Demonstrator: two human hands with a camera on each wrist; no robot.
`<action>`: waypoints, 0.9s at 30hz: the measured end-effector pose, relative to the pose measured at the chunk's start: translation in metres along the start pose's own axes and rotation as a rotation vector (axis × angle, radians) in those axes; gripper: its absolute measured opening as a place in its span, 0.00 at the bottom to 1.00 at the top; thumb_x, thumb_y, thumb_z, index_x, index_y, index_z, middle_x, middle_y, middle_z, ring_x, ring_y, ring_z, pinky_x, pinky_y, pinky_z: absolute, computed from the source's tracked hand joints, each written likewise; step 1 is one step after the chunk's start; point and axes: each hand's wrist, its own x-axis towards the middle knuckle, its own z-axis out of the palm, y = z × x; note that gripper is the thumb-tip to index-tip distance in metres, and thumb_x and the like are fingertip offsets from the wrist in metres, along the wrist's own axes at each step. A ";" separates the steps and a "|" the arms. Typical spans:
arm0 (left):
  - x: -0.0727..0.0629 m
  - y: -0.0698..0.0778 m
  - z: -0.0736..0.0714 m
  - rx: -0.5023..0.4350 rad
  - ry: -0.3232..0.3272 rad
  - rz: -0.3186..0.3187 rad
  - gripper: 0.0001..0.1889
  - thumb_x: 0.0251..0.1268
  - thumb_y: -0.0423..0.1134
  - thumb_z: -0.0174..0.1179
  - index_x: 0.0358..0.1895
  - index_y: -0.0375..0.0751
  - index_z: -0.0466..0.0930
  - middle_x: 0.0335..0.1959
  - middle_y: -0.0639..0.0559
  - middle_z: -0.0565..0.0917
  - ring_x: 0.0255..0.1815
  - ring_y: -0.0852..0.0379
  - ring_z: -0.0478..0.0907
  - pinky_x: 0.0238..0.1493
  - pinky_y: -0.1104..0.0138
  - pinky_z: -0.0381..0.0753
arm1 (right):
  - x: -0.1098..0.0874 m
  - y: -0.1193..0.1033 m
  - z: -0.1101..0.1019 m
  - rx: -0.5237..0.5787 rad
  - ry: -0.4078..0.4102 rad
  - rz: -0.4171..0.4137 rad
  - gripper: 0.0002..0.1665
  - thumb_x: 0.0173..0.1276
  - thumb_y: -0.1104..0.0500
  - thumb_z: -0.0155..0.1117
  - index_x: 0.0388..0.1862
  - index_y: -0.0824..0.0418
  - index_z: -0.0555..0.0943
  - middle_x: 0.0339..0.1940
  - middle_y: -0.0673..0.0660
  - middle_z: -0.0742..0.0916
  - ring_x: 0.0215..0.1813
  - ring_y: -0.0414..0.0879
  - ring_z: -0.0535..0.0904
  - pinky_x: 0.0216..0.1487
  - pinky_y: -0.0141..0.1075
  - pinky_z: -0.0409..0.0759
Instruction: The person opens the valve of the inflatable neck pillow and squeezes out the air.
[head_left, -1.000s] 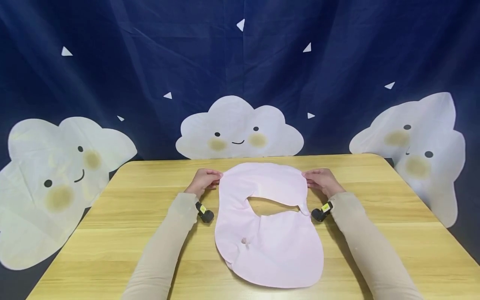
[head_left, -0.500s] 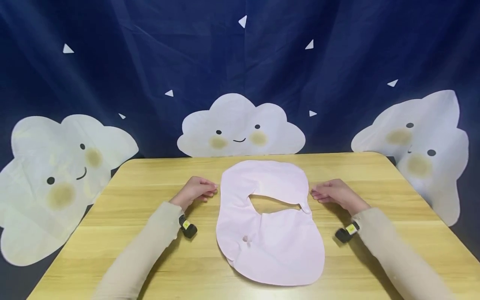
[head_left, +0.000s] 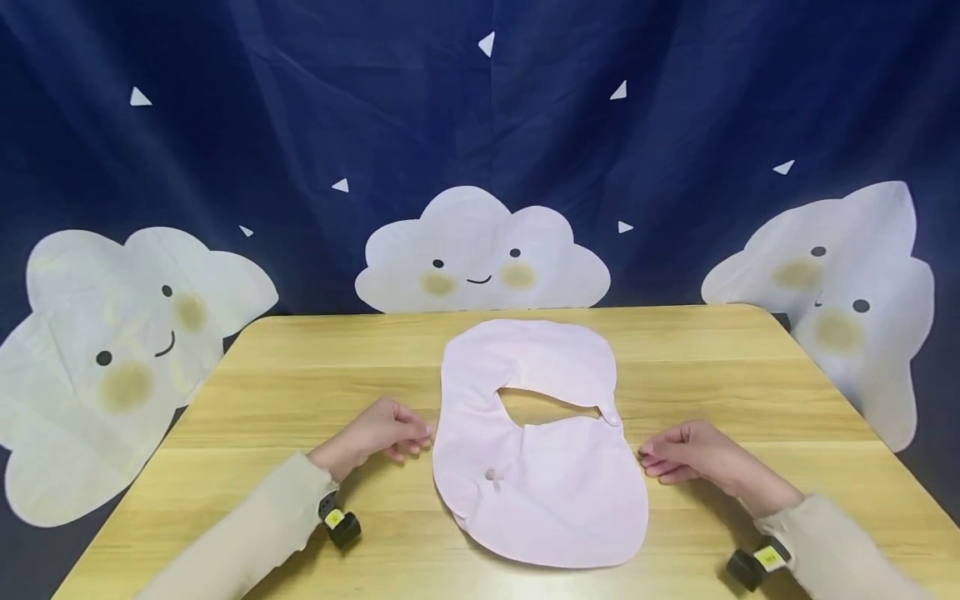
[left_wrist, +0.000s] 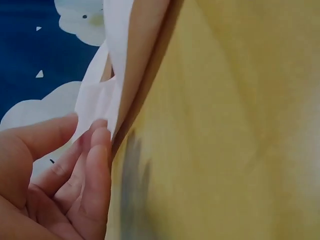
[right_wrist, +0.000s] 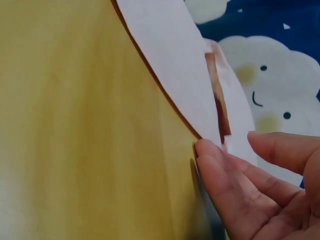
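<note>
A pale pink baby bib [head_left: 573, 500] lies spread on the wooden table, its neck opening showing the wood beneath. Small creases and a little brownish mark sit on its lower left part. Just off the bib's left edge hovers my left hand [head_left: 382, 433], fingers loosely bent, holding nothing. My right hand [head_left: 697, 454] is beside the bib's right edge, likewise holding nothing. Both wrist views show the thumb apart from the fingers, with the bib [left_wrist: 117, 60] beyond the left hand and the bib [right_wrist: 165, 60] beyond the right.
The wooden table [head_left: 300, 400] reaches back to a dark blue curtain [head_left: 420, 100] printed with white smiling clouds and small triangles. A small black camera [head_left: 343, 528] is strapped to the left wrist, and another black camera [head_left: 750, 568] to the right.
One second ago both hands pinched the bib's upper left and right edges. They have let go and moved down toward me and slightly outward. The bib lies where it was.
</note>
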 end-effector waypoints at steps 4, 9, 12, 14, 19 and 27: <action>-0.012 -0.006 0.004 -0.003 -0.087 -0.024 0.11 0.61 0.39 0.62 0.36 0.31 0.84 0.27 0.48 0.86 0.22 0.62 0.80 0.23 0.68 0.81 | -0.011 0.005 0.008 0.033 -0.025 0.017 0.19 0.70 0.63 0.54 0.46 0.82 0.76 0.34 0.57 0.87 0.36 0.45 0.84 0.39 0.38 0.83; -0.020 -0.011 0.012 -0.046 -0.139 -0.046 0.12 0.60 0.41 0.63 0.35 0.31 0.84 0.27 0.48 0.86 0.22 0.62 0.81 0.23 0.70 0.80 | -0.021 0.014 0.014 0.142 -0.084 0.010 0.18 0.71 0.63 0.53 0.46 0.79 0.77 0.35 0.57 0.88 0.37 0.44 0.85 0.41 0.37 0.83; -0.023 -0.011 0.017 -0.064 -0.152 -0.051 0.13 0.59 0.41 0.64 0.35 0.31 0.84 0.26 0.48 0.86 0.22 0.62 0.81 0.22 0.70 0.80 | -0.024 0.020 0.016 0.234 -0.150 -0.002 0.14 0.72 0.63 0.51 0.45 0.73 0.79 0.36 0.57 0.88 0.39 0.44 0.85 0.42 0.36 0.82; -0.025 -0.011 0.020 -0.080 -0.158 -0.052 0.13 0.59 0.40 0.63 0.35 0.31 0.84 0.26 0.48 0.86 0.22 0.62 0.81 0.22 0.71 0.80 | -0.026 0.022 0.019 0.281 -0.196 0.000 0.13 0.72 0.63 0.50 0.44 0.69 0.80 0.36 0.57 0.88 0.39 0.44 0.85 0.42 0.36 0.82; -0.027 -0.012 0.028 -0.149 -0.165 -0.082 0.12 0.58 0.39 0.63 0.34 0.30 0.82 0.25 0.49 0.86 0.21 0.62 0.81 0.20 0.72 0.79 | -0.026 0.025 0.030 0.287 -0.223 0.014 0.08 0.69 0.64 0.54 0.39 0.66 0.81 0.33 0.57 0.88 0.37 0.45 0.85 0.40 0.36 0.83; -0.027 -0.014 0.028 -0.247 -0.177 -0.130 0.08 0.56 0.38 0.65 0.32 0.35 0.80 0.24 0.51 0.85 0.22 0.62 0.81 0.22 0.72 0.79 | -0.024 0.026 0.032 0.232 -0.148 0.012 0.06 0.63 0.66 0.62 0.37 0.68 0.80 0.28 0.51 0.86 0.31 0.40 0.83 0.38 0.34 0.83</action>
